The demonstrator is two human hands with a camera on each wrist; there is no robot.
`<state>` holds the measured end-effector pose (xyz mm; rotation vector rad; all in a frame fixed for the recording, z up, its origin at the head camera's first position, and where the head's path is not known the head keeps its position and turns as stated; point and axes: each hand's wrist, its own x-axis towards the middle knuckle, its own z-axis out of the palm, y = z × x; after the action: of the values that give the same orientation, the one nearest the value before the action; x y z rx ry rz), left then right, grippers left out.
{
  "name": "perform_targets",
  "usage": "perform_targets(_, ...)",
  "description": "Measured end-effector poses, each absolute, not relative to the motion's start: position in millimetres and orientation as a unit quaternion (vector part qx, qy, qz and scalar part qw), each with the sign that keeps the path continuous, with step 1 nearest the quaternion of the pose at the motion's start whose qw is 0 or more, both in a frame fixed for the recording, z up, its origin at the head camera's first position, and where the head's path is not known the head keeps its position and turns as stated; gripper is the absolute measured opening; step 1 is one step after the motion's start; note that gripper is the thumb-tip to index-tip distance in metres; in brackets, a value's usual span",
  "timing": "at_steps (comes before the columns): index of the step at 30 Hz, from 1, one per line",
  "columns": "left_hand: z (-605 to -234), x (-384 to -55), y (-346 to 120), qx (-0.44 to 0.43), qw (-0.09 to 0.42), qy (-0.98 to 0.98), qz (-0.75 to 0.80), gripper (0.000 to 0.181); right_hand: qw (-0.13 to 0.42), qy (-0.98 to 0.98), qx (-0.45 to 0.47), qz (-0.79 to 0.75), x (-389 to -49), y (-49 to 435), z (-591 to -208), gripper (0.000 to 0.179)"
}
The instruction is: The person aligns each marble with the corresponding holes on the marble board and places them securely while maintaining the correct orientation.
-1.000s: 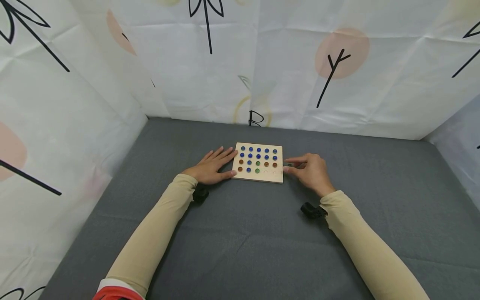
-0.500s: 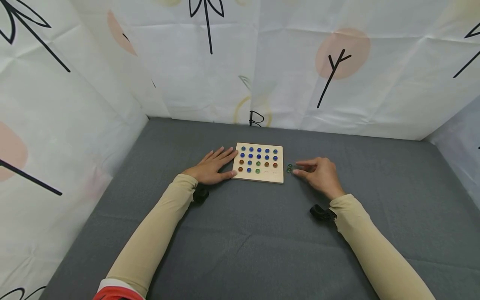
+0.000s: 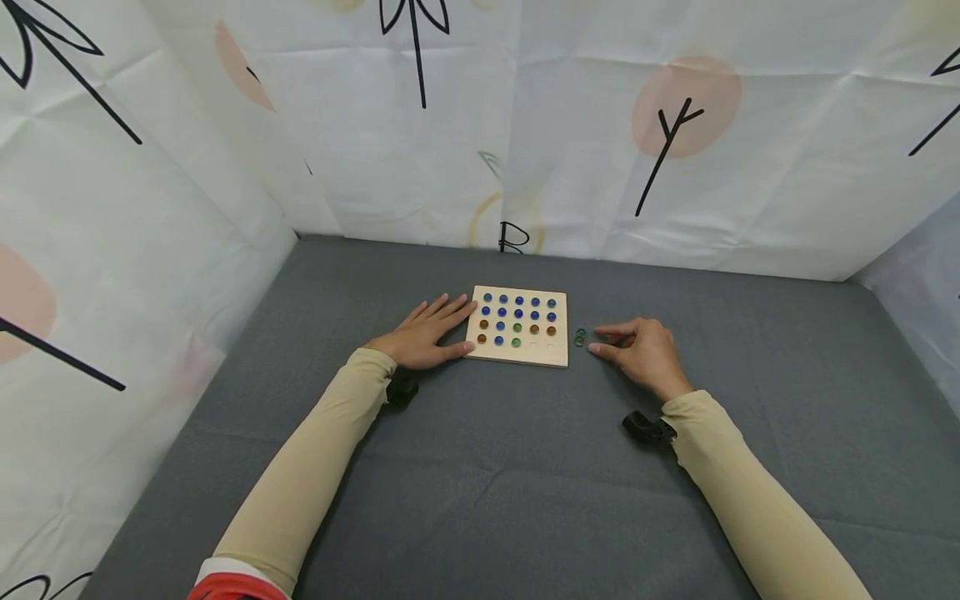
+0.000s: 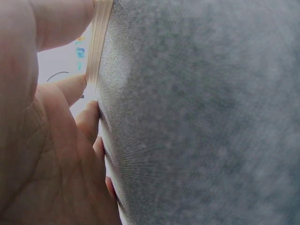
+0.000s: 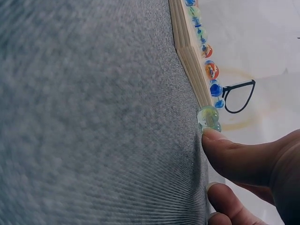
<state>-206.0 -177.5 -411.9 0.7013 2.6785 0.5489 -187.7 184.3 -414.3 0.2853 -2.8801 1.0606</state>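
Note:
A pale wooden marble board (image 3: 561, 353) lies on the grey cloth, marbles standing in rows in its hollows. Most are blue, with some orange-brown and green ones. Two bare hollows (image 3: 542, 343) show at its front right corner. My left hand (image 3: 420, 340) lies spread at the board's left edge, fingertips and thumb touching it. Just off the right edge two green glass marbles (image 3: 580, 337) rest on the cloth, close together. To their right is my right hand (image 3: 641, 350), thumb and index finger apart with nothing between them; in the right wrist view the thumb (image 5: 225, 150) overlaps the marbles.
Grey cloth (image 3: 480, 475) covers the table around the board. A white printed curtain (image 3: 570, 158) rises along the table's back and left edges. A dark wrist camera (image 3: 648, 427) sits under the right wrist, another dark camera (image 3: 402, 389) under the left.
My right hand has drawn back to the right from the green marbles, which now show uncovered beside the board. The left hand and the board have stayed in place.

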Motion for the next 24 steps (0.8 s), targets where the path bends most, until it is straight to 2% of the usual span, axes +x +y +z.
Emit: perform_targets(24,-411,-206,-177,0.241,0.161,0.937,0.194,0.075,0.011,-0.933,0.103,0.344,-200,183,-411,0.029)
